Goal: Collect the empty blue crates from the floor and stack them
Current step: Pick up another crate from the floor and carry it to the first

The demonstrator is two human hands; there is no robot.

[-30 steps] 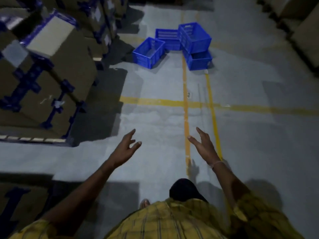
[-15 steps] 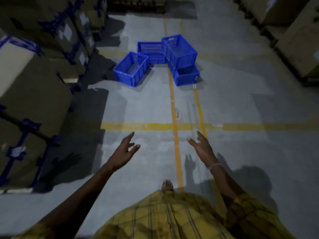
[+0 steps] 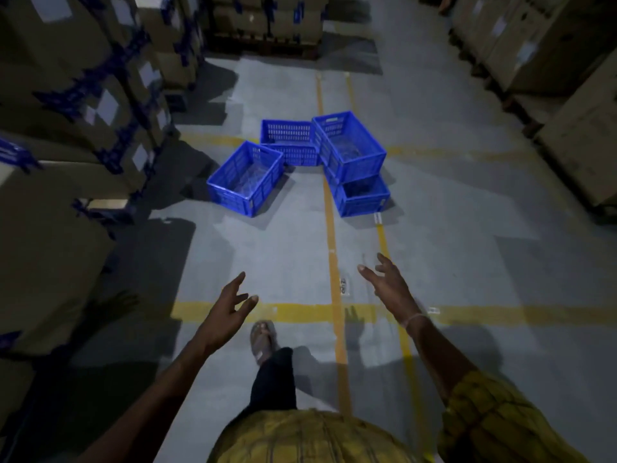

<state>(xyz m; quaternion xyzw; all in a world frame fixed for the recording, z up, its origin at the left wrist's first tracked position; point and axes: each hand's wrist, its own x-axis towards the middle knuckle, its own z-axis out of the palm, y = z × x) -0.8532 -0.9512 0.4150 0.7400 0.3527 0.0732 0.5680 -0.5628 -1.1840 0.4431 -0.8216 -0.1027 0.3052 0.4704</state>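
Four blue crates sit in a loose cluster on the far part of the warehouse floor (image 3: 467, 262), straddling the long yellow floor line (image 3: 330, 228) that runs away from the person. The left crate (image 3: 245, 178) stands alone on the floor, turned at an angle, its long axis running near-left to far-right. Behind it the far crate (image 3: 288, 142) lies crosswise. On the right, the top crate (image 3: 350, 145) rests skewed on the bottom crate (image 3: 362, 197), not seated squarely, so only the near end of the lower one shows. All look empty, though the dim light and mesh walls make the insides hard to read.

The crates lie straight ahead of both hands and well apart from them. The left hand (image 3: 227, 312) is raised with fingers spread and relaxed, holding nothing; it lines up roughly with the left crate. The right hand (image 3: 389, 285), likewise spread and empty, reaches a little farther forward and lines up with the stacked pair, so each hand looks about equally placed for its own side. A sandalled foot (image 3: 263, 340) is forward between the arms.

Stacked cardboard cartons (image 3: 83, 105) line the left side, more cartons (image 3: 551, 45) the right. The far crate's right end is hidden behind the top crate, and the aisle's far end is lost in shadow.
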